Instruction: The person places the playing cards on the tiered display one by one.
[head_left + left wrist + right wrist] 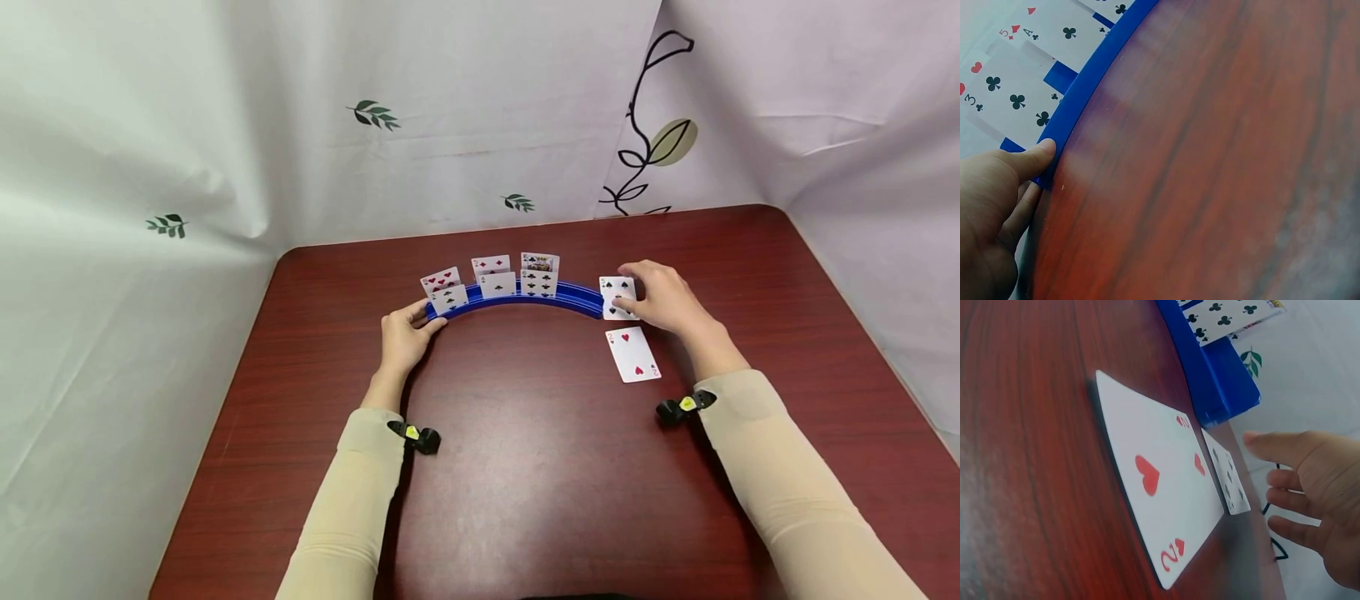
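A curved blue card holder (581,300) stands on the table with several playing cards upright in two rows. The front row shows a three of clubs (1015,100), an ace of clubs (498,286) and a six of clubs (538,284). My left hand (403,340) grips the holder's left end, its thumb against the front wall. Flat by the right end lies a five of spades (611,287). Over that card hovers my right hand (663,296), thumb and fingers apart. Closer to me, a two of hearts (633,355) lies face up.
Behind the front row stand a hearts card (441,279), a diamonds card (491,264) and a king (540,260). The reddish-brown wooden table (525,467) meets a white curtain (450,150) with leaf prints at its back edge.
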{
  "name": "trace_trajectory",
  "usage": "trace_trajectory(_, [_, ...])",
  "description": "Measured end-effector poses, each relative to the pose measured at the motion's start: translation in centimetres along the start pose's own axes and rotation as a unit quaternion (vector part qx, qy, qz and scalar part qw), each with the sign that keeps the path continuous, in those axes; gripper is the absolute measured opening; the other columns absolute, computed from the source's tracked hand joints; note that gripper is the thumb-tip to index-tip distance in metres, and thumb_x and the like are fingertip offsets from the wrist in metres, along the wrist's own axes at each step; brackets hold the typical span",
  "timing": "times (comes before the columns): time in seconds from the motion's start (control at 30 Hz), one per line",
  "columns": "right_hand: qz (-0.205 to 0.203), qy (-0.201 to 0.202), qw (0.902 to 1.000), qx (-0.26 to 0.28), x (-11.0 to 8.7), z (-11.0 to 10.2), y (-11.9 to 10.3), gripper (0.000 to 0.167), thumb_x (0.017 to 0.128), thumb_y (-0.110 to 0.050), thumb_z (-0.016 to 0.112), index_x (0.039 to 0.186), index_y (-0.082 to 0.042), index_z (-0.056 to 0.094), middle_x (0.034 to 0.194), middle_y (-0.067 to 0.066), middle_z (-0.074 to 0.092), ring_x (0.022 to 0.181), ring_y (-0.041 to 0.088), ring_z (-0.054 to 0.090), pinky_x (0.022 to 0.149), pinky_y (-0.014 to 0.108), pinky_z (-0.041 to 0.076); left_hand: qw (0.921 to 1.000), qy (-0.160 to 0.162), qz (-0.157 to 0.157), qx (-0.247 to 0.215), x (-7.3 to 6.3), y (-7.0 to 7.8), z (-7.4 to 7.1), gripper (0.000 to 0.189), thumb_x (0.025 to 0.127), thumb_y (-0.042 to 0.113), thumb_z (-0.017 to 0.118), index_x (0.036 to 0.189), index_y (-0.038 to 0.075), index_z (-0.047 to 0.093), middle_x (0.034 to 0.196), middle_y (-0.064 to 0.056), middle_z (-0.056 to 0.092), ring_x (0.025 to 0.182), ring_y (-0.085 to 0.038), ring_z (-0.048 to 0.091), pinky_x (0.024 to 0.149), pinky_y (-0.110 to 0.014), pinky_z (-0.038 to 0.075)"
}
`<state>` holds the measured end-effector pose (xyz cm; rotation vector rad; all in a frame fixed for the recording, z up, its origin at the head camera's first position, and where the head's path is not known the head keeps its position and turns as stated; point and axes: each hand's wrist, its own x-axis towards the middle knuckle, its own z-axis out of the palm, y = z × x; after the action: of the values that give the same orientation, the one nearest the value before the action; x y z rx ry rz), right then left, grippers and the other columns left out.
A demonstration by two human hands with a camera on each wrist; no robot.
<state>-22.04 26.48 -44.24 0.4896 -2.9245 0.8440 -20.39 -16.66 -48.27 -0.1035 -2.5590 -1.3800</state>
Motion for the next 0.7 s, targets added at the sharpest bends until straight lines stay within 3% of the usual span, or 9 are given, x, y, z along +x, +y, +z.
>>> trace_trajectory(0.53, [0.029,-0.102,0.9942,-0.022,-0.24,-0.31,0.93,0.083,0.085,-0.023,0.082,0.148,0.01,0.039,0.151,0.034,0.038,0.14,0.051,0.034,0.114,0.065,0.027,1.0,0.002,-0.003,0.004,0.0,-0.05,0.06,0.046,0.084,0.009,0.083,0.127,-0.001,0.07,0.113,-0.025,0.071,0.102,-0.033,0.072,0.085,-0.04,0.059])
trace_trajectory(0.7, [0.032,-0.119,0.9919,-0.03,-0.1,-0.39,1.0,0.082,0.087,-0.023,0.08,0.15,0.009,0.038,0.15,0.033,0.039,0.139,0.052,0.034,0.113,0.068,0.027,0.9999,0.002,-0.005,0.009,0.0,0.03,0.02,0.048,0.084,0.01,0.084,0.128,-0.001,0.069,0.114,-0.026,0.07,0.102,-0.033,0.072,0.086,-0.04,0.059])
